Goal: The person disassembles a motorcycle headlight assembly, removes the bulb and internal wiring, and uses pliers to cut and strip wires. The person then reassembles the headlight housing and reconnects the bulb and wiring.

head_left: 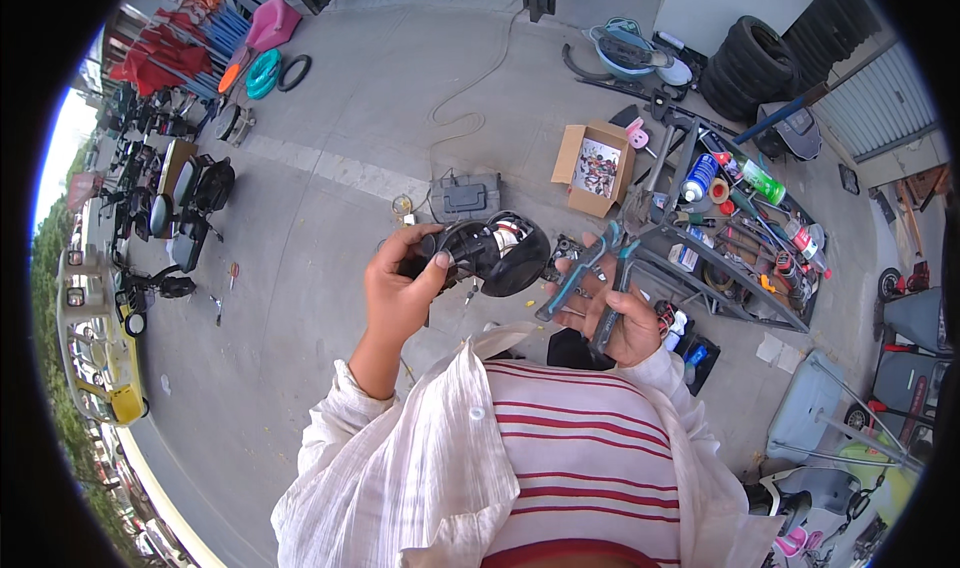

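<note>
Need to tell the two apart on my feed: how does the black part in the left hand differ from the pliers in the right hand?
The black part is bulky, rounded and glossy dark; the pliers are slim and long, with teal and black handles. The left hand wraps the black part from its side, while the right hand grips the pliers by the handles, which are spread, tips pointing up. Both are held in the air in front of the chest, close together.
</note>
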Demonstrator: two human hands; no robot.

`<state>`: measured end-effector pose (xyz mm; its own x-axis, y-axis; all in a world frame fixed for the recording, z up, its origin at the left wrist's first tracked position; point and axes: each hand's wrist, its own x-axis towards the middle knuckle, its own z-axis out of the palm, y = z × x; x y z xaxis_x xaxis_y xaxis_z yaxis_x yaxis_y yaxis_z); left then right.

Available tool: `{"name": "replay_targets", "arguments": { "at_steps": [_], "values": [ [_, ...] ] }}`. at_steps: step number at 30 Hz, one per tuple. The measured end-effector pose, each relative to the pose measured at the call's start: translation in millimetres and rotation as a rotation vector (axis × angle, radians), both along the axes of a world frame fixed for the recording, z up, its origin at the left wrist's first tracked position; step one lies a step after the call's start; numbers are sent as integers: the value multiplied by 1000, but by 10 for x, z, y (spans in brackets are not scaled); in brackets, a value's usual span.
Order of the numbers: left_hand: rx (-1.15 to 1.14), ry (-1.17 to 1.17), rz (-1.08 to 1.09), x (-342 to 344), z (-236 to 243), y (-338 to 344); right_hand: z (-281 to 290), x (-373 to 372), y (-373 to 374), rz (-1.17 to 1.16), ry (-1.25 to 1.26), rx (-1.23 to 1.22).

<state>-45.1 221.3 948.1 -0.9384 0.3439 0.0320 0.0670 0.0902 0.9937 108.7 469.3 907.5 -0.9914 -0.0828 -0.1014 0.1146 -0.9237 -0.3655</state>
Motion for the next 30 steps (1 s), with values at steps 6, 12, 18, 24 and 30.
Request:
{"name": "replay_targets", "arguments": {
  "at_steps": [6,12,18,24,30],
  "values": [
    [156,-113,104,59,18,-786,173,-128,-723,87,18,153],
    [209,-32,95,177,-74,-1428,303,-126,-1040,167,7,366],
    [-62,643,-16,165,214,-1727,301,-103,-1170,218,-136,413],
    [-186,762,-81,229,391,-1835,440,-102,-1285,263,-146,561],
    [-182,799,-144,275,449,-1814,643,-105,-1337,319,-33,640]
  ]
}}
